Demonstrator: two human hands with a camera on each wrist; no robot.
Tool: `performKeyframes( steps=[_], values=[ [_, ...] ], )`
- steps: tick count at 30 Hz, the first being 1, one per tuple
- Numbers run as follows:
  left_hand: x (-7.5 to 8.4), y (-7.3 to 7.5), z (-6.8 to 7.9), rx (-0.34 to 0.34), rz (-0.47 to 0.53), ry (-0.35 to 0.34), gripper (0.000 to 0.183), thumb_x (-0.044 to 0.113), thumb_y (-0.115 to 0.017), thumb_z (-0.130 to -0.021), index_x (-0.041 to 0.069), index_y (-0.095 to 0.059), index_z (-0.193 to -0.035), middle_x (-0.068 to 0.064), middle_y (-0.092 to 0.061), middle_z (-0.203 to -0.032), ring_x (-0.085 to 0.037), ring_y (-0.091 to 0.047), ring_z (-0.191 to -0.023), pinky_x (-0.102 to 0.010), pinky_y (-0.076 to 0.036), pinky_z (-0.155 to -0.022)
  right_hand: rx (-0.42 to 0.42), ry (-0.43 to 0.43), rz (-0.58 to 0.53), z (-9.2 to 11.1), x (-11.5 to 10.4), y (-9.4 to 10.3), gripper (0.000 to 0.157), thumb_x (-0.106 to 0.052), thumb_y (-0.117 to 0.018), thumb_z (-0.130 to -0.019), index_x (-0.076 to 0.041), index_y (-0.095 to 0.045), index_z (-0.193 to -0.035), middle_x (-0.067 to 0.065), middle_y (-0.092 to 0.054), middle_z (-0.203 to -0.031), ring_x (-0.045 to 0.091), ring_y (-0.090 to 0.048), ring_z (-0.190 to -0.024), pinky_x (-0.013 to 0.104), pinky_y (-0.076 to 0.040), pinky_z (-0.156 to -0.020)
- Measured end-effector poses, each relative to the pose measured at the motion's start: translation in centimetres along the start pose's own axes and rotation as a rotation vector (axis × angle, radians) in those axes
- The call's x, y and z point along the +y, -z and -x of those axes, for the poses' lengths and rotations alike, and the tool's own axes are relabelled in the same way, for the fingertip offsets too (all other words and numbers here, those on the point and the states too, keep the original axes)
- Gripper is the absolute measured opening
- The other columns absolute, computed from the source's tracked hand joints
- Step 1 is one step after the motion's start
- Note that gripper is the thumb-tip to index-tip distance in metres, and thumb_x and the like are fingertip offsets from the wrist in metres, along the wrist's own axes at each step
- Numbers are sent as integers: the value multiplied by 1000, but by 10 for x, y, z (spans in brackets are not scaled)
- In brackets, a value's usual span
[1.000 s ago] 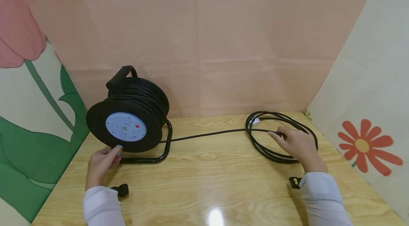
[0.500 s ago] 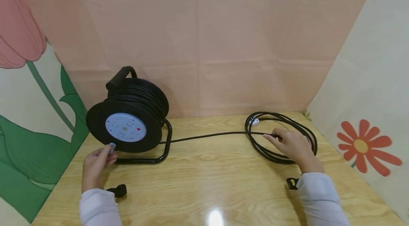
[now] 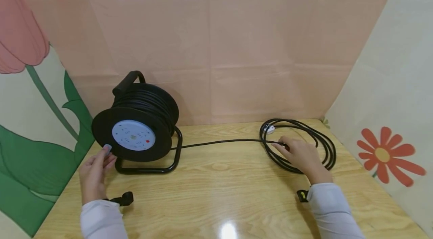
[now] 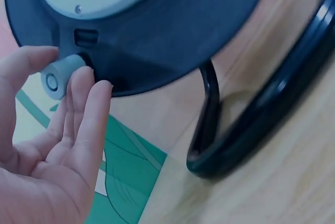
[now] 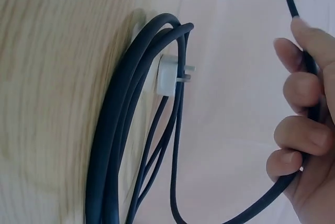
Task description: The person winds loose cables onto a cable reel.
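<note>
You are pinching the pale grey knob (image 4: 62, 75) with your left hand (image 3: 94, 177), thumb and fingers barely parted around it, at 8 o'clock on the front disc (image 3: 101, 130). The black cable reel (image 3: 135, 115) is standing at 9 o'clock in the head view, its handle (image 3: 124, 84) rising at 11 o'clock and its tubular stand (image 3: 145, 170) resting on the wooden table (image 3: 209, 194). On the socket panel (image 3: 130, 135), a red dot (image 3: 147, 141) is showing near 4 o'clock.

Your right hand (image 3: 302, 158), toward 4 o'clock in the head view, is gripping the cable (image 3: 220, 141) with its fingers curled round it. That cable seems to be emerging from behind the disc, though the exact spot is hidden. Below this hand, a loose coil (image 5: 103, 135) is lying on the table, with a white plug (image 3: 269, 129) sitting at the coil's 10 o'clock.
</note>
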State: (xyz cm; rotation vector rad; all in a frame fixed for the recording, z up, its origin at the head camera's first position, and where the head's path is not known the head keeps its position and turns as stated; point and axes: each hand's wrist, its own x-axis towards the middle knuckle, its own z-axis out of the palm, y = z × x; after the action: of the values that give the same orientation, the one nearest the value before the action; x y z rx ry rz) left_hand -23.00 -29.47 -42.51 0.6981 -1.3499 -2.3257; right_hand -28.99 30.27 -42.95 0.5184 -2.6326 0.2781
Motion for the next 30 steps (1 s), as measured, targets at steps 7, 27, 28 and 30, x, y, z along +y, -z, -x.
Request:
performKeyframes(
  steps=[7,27,28,30],
  values=[
    [5,-6,1,37,146,-32,15,15,-83,-84,3,-74,-83,-5,-72,-79,-13,-70,-71,-24,-59,-72,79,35,25,-3,-2,-4,23,-43,-74,-90,-27,-62,-79,-14,-38,-51,8,-35,-45,28,-25,-38],
    [16,-27,14,71,249,-202,24,17,-83,-84,3,-73,-100,-6,-67,-90,-13,-67,-79,-21,-57,-76,-9,105,-32,-6,-21,-9,15,-37,-69,-96,-24,-66,-87,-16,-51,-63,7,-44,-52,35,-40,-50],
    [16,-29,15,73,269,-219,24,15,-83,-84,3,-73,-101,-6,-67,-92,-12,-67,-80,-20,-57,-76,-13,110,-39,-6,-22,-10,16,-37,-68,-96,-25,-65,-87,-16,-50,-62,7,-43,-51,34,-40,-49],
    [17,-33,17,82,306,-247,22,13,-82,-84,3,-73,-101,-7,-66,-98,-12,-67,-82,-19,-56,-77,-19,121,-49,-7,-24,-11,18,-38,-67,-97,-25,-63,-85,-17,-48,-61,6,-41,-51,32,-38,-49]
  ],
)
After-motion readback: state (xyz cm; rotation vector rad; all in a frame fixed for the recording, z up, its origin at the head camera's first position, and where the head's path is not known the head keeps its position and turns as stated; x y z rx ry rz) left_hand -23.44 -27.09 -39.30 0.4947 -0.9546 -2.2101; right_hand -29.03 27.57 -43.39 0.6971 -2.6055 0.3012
